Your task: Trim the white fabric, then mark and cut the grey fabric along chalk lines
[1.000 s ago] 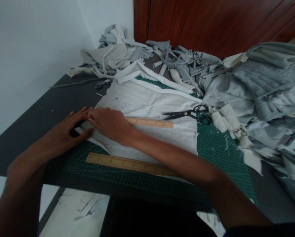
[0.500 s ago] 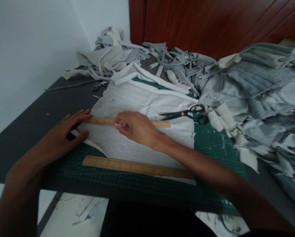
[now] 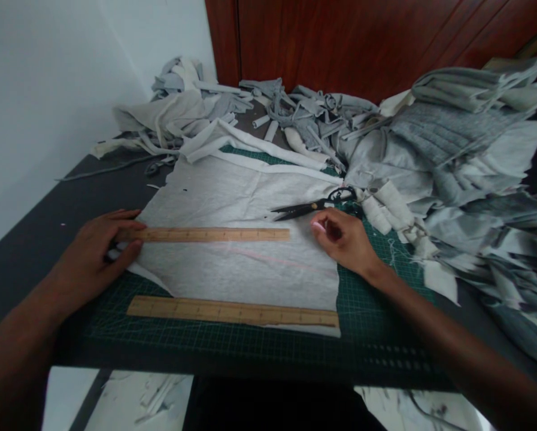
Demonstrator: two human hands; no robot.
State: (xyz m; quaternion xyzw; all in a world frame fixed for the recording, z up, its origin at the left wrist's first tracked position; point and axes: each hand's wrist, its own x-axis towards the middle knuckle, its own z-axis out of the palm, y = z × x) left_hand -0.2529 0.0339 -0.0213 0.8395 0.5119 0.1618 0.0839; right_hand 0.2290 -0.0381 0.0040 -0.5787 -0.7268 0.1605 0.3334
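Note:
A grey piece of fabric (image 3: 214,191) lies spread over a green cutting mat (image 3: 268,343). My left hand (image 3: 102,245) grips the left end of a wooden ruler (image 3: 214,234) on the fabric, fingers on top and thumb along the near side. Above the fabric's right part, my right hand (image 3: 346,239) pinches a small pinkish piece of chalk (image 3: 319,227), mostly hidden by the fingers. Faint pink lines (image 3: 277,260) run across the fabric below the ruler. Black scissors (image 3: 302,209) rest just beyond my right hand. A second wooden ruler (image 3: 232,311) lies along the near edge.
Cloth scraps (image 3: 313,114) are heaped at the back of the dark table (image 3: 35,239). A large pile of grey fabric (image 3: 457,137) takes up the right side. A white wall (image 3: 48,90) and a reddish wooden panel (image 3: 340,48) stand behind.
My right hand has moved right with the chalk, from the ruler's middle to beside the scissors. The held ruler now lies nearer me and more level. The camera view has shifted slightly.

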